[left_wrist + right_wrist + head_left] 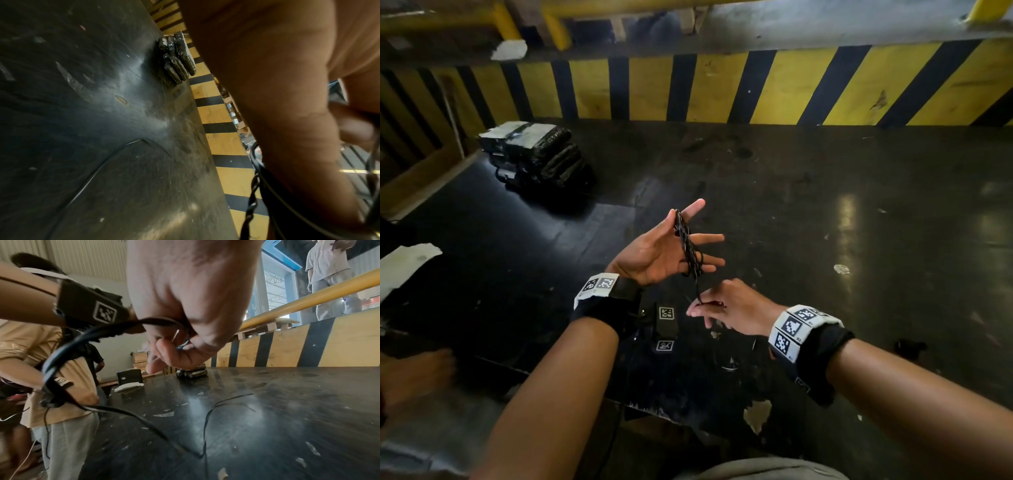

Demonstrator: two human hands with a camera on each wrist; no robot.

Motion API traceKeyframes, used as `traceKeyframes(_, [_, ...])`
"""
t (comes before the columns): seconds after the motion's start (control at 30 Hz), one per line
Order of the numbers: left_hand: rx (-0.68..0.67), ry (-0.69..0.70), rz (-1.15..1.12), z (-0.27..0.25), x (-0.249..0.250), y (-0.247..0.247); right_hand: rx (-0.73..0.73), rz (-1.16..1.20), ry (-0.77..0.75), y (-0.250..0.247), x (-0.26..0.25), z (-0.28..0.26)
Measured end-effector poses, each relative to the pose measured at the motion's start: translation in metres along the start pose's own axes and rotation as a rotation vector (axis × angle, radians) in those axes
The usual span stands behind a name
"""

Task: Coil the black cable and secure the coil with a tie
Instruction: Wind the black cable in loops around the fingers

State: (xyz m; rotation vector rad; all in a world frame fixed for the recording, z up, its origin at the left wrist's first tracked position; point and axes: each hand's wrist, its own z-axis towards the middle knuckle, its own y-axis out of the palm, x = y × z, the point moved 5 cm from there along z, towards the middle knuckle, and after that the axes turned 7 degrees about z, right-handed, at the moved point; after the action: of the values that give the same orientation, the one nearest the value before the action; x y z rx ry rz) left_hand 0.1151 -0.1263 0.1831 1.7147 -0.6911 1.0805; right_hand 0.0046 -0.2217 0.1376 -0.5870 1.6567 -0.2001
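Left hand [654,251] up over the table, palm open and turned up, fingers spread wide and straight; black cable [689,248] looped around those fingers; right hand [729,308] lower and just beside it, fingers curled, pinching the cable's loose end; both forearms bare, a marked band on each wrist.

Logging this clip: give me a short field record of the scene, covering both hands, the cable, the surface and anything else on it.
left hand: fingers spread, palm up, black cable looped around the fingers
right hand: pinches the cable's trailing strand below the coil
tie: none clearly visible
surface: dark worktable, scuffed
other: stack of black wrapped packs at far left
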Motion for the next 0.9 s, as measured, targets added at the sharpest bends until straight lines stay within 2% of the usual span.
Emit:
traceKeyframes(0.17, [0.151, -0.096, 0.022, -0.002, -0.018, -0.023, -0.051, -0.068, 0.019, 0.004, -0.007, -0.004])
traceKeyframes(0.33, [0.198, -0.277, 0.105, -0.015, -0.043, -0.040, -0.093, -0.310, 0.068, -0.022, -0.024, -0.001])
traceKeyframes(0.43, [0.211, -0.333, 0.094, -0.018, -0.053, -0.041, -0.077, -0.428, 0.032, -0.043, -0.044, 0.004])
traceKeyframes(0.6, [0.194, -0.451, 0.133, -0.022, -0.060, -0.038, -0.087, -0.628, 0.001, -0.072, -0.072, 0.014])
traceKeyframes(0.73, [0.126, -0.482, 0.129, -0.024, -0.061, -0.029, -0.047, -0.631, 0.007, -0.090, -0.080, 0.028])
traceKeyframes(0.9, [0.022, -0.540, 0.148, -0.023, -0.061, -0.010, 0.059, -0.624, -0.088, -0.107, -0.090, 0.037])
